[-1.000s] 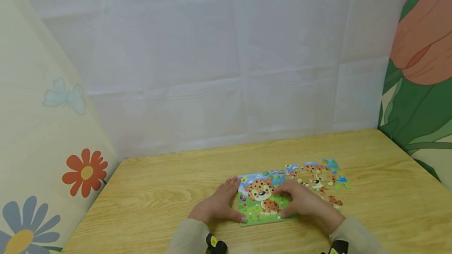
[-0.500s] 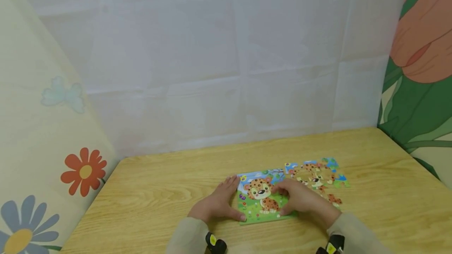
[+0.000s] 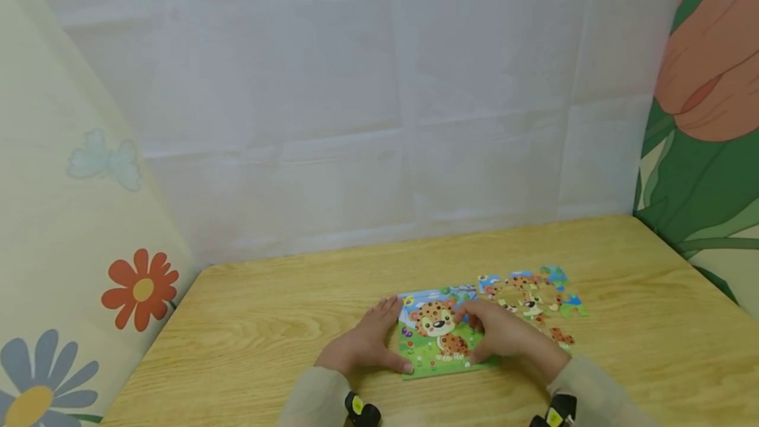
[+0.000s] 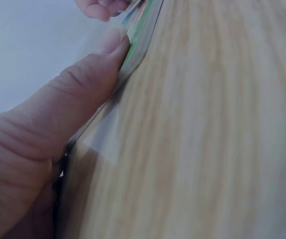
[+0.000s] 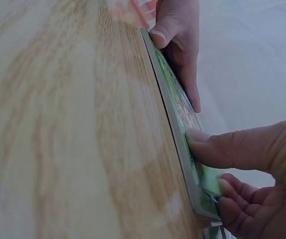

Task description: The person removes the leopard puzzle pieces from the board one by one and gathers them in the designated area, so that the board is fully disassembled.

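Observation:
A flat square puzzle board (image 3: 433, 364) with a spotted leopard cub on grass lies on the table. My left hand (image 3: 364, 341) steadies its left side, fingers stretched along the edge and the thumb (image 4: 90, 69) pressing the near left corner. Over the board's right part is my right hand (image 3: 504, 335), its thumb (image 5: 227, 147) and curled fingers at the surface. In the right wrist view those fingers pinch a green puzzle piece (image 5: 211, 181) at the board's right end. In the head view the right hand hides this piece.
Just right of the board lie several puzzle pieces (image 3: 528, 292), loosely put together, with a leopard picture. They sit partly behind the right hand. The wood-grain table (image 3: 284, 308) meets a white cloth backdrop (image 3: 332, 150). Flower-printed panels (image 3: 711, 170) stand at both sides.
Almost nothing differs. My right hand and wrist have shifted very slightly left over the board. The left hand and the board keep their place.

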